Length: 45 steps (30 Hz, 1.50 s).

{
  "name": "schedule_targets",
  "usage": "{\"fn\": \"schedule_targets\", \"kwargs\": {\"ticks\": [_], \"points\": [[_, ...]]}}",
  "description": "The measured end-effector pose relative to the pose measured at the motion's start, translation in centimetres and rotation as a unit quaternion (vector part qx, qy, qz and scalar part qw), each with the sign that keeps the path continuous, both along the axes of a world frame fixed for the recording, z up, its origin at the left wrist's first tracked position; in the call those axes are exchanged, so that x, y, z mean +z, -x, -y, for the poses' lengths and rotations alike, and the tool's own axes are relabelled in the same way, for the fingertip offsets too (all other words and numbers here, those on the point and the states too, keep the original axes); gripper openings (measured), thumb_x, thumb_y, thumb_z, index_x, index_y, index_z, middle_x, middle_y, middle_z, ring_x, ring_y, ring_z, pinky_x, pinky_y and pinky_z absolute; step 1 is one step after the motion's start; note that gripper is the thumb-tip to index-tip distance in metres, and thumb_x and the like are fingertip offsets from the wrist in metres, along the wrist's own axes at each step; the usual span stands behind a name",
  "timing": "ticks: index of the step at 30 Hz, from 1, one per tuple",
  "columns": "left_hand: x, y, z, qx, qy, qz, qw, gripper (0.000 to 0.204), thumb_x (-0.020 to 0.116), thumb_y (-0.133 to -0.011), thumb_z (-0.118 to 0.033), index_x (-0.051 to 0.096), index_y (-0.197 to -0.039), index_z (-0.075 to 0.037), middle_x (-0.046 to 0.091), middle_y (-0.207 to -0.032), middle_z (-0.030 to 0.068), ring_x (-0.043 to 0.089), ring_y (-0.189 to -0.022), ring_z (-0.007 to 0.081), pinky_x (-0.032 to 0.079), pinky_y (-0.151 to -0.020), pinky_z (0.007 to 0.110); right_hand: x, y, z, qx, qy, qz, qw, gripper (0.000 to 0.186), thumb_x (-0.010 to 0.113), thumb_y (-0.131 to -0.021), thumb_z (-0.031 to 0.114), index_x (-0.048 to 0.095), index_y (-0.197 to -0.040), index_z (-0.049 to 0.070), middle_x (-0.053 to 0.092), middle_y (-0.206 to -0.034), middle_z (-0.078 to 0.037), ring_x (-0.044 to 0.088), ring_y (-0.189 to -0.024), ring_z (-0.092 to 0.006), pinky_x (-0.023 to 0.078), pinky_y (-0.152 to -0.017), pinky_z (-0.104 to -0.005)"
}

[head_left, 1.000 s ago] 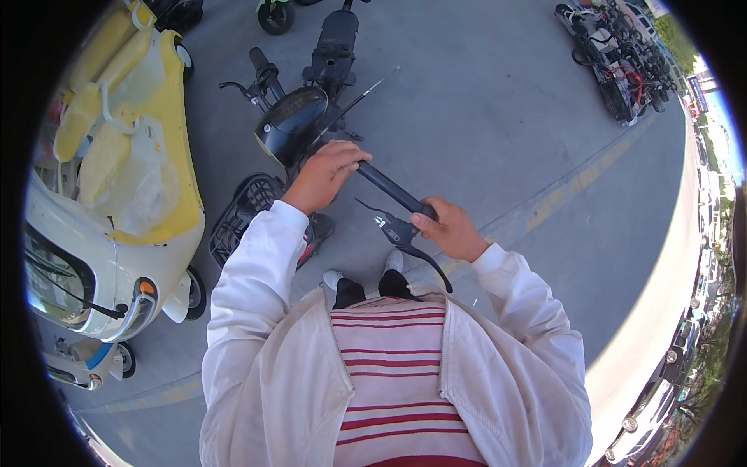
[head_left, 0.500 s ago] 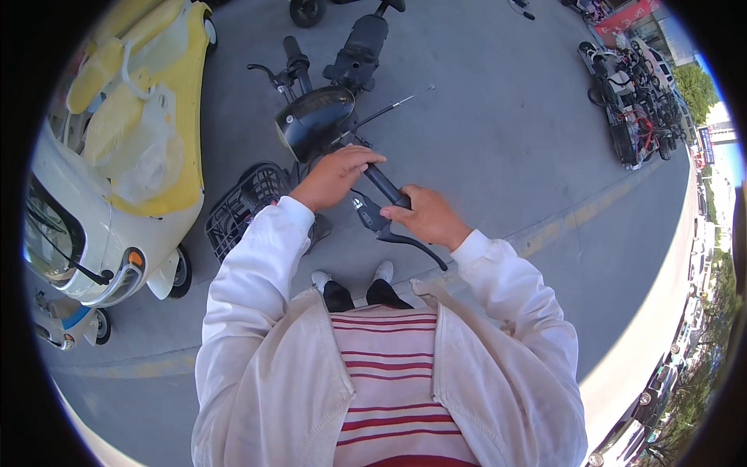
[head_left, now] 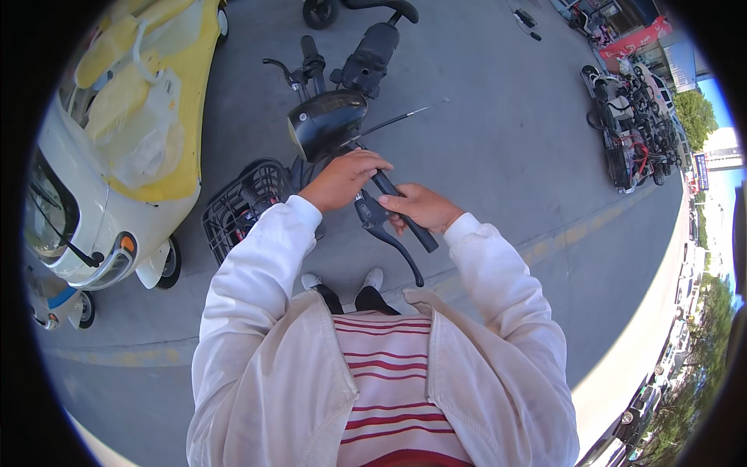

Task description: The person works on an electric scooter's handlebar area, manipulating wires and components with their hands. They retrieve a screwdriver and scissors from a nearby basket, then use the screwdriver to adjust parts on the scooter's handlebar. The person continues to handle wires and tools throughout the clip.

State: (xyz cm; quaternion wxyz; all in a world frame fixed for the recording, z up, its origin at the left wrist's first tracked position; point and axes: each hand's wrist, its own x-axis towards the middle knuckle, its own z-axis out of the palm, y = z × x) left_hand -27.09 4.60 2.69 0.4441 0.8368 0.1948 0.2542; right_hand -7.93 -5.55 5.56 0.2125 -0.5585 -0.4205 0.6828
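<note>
In front of me stands an electric bike with a black front housing (head_left: 331, 121). My left hand (head_left: 346, 179) is bent over the inner part of its right handlebar (head_left: 384, 184), fingers together on the bar. My right hand (head_left: 424, 208) is closed around the handlebar's middle, its thumb by the black brake lever (head_left: 398, 247) and some fingertips showing below. The handlebar's black outer end sticks out past this hand. A thin cable (head_left: 397, 119) with a bare tip juts out beside the housing. The left-hand fingers hide part of the bar.
A black wire basket (head_left: 247, 204) is at the bike's front. On the left stands a white and yellow vehicle (head_left: 117, 226). Beyond the housing is the bike's black seat (head_left: 393, 9). Stacked bike parts (head_left: 634, 128) lie far right; a small dark object (head_left: 526, 23) is on the ground.
My right hand has slid inward along the handlebar, uncovering its outer end. The brake lever now points more steeply toward me. The left hand stays on the bar; the whole view has shifted slightly.
</note>
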Motion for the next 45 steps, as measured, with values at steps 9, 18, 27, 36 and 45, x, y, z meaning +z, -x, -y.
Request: {"fn": "schedule_targets", "kwargs": {"ticks": [9, 18, 27, 36, 45], "points": [[0.1, -0.2, -0.1, -0.023, 0.028, -0.045, 0.998, 0.03, 0.05, -0.091, -0.003, 0.065, -0.117, -0.005, 0.062, -0.119, 0.0147, 0.055, -0.116, 0.0312, 0.04, -0.104, 0.04, -0.1, 0.5, -0.9, 0.008, -0.007, 0.068, 0.998, 0.043, 0.066, -0.091, 0.044, 0.055, -0.088, 0.002, 0.054, -0.069, -0.004, 0.057, -0.062, -0.0139, 0.047, -0.057, -0.0316], [0.4, -0.3, -0.5, -0.006, 0.16, -0.04, 0.986, 0.036, 0.047, -0.091, -0.007, 0.063, -0.124, -0.005, 0.062, -0.124, 0.0152, 0.055, -0.119, 0.0251, 0.034, -0.11, 0.035, 0.2, 1.7, -2.5, 0.101, -0.142, 0.27, 0.947, 0.043, 0.062, -0.093, 0.04, 0.056, -0.077, 0.002, 0.054, -0.066, -0.005, 0.06, -0.06, -0.0145, 0.049, -0.055, -0.0321], [2.0, 0.4, 5.0, 0.189, 0.019, 0.045, 0.981, 0.038, 0.044, -0.099, -0.01, 0.051, -0.135, -0.001, 0.06, -0.129, 0.0122, 0.056, -0.12, 0.0222, 0.034, -0.109, 0.034, -1.3, 0.3, -1.1, -0.066, -0.012, -0.078, 0.995, 0.05, 0.066, -0.092, 0.04, 0.052, -0.107, -0.006, 0.053, -0.068, -0.003, 0.054, -0.051, -0.0114, 0.049, -0.045, -0.028], [-0.1, -2.0, 12.1, 0.236, 0.658, 0.324, 0.637, 0.031, 0.059, -0.097, -0.036, 0.056, -0.114, -0.01, 0.059, -0.082, 0.0046, 0.06, -0.076, 0.015, 0.053, -0.073, 0.034, 0.0, -0.5, 5.2, -0.044, -0.116, 0.047, 0.991, 0.035, 0.054, -0.099, 0.035, 0.051, -0.1, 0.0, 0.053, -0.069, -0.003, 0.05, -0.053, -0.0091, 0.042, -0.044, -0.0267], [2.1, -5.0, 11.1, 0.387, 0.577, 0.245, 0.676, 0.03, 0.059, -0.097, -0.039, 0.053, -0.091, -0.01, 0.054, -0.062, 0.0021, 0.051, -0.049, 0.0134, 0.048, -0.051, 0.033, -1.8, -1.6, 4.9, -0.02, -0.137, 0.088, 0.986, 0.033, 0.056, -0.097, 0.029, 0.055, -0.104, -0.003, 0.061, -0.075, -0.007, 0.056, -0.065, -0.0153, 0.047, -0.063, -0.0321]]}}
